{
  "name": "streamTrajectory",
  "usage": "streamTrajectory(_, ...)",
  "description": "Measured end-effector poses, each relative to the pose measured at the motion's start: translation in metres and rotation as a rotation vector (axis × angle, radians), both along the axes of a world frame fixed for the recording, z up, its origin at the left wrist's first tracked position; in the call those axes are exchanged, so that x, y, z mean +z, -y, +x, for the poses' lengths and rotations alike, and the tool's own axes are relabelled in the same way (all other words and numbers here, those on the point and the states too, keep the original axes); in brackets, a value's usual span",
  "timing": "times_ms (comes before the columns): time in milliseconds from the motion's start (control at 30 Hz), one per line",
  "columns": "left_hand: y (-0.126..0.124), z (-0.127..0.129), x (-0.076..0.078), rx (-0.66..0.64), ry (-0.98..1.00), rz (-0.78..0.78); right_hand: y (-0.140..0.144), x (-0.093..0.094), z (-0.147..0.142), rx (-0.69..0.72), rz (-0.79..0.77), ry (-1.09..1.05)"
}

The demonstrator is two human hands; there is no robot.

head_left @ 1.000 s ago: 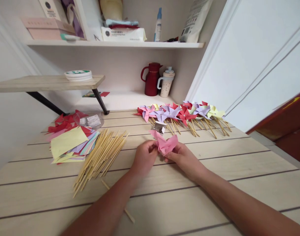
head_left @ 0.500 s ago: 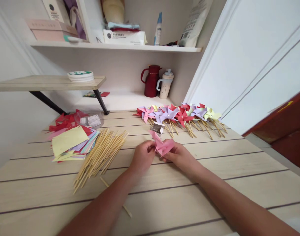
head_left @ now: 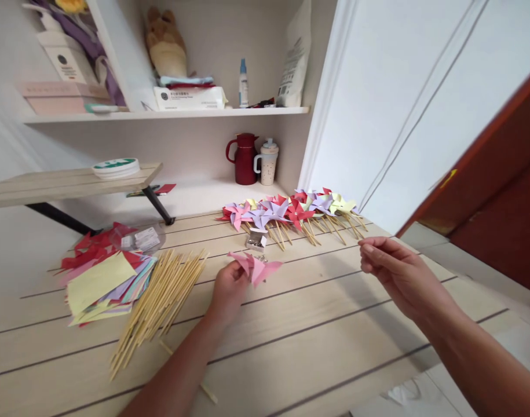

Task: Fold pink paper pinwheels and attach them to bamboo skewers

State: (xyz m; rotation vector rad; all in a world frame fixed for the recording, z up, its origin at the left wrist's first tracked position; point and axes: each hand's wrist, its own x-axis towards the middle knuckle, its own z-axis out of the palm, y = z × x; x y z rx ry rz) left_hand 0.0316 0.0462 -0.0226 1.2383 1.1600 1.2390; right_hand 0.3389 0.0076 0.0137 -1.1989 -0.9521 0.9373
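My left hand (head_left: 228, 289) pinches a pink paper pinwheel (head_left: 258, 270) by its left side, just over the table. Raised off to the right, my right hand (head_left: 399, 275) has its thumb and fingertips pressed together; whatever may be between them is too small to make out. Right behind the pink pinwheel stands a small open box (head_left: 256, 240) with shiny metal bits, some of them lying outside it. Left of my left hand lies a heap of thin wooden sticks (head_left: 160, 304). One loose stick (head_left: 209, 394) is partly hidden under my left forearm.
Finished pinwheels on sticks (head_left: 297, 214) lie in a row at the back. Coloured paper sheets (head_left: 102, 281) are piled at left, near red paper pieces (head_left: 95, 249) and a clear plastic container (head_left: 145, 237). A red jug (head_left: 246, 159) and a cup (head_left: 269, 165) stand behind.
My right hand has let go of the pink pinwheel and moved right and up, away from it. My left hand still holds the pinwheel. The camera view has shifted right and tilted up.
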Motion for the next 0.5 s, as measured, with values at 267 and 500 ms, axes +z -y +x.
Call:
streamTrajectory(267,-0.003,-0.011,0.009,0.212,0.058,-0.014,0.029,-0.039,0.004,0.196,-0.239,0.227)
streamTrajectory(500,0.006,-0.02,0.032,0.316,0.354,-0.204,0.043,-0.047,-0.037,0.307,-0.085,0.499)
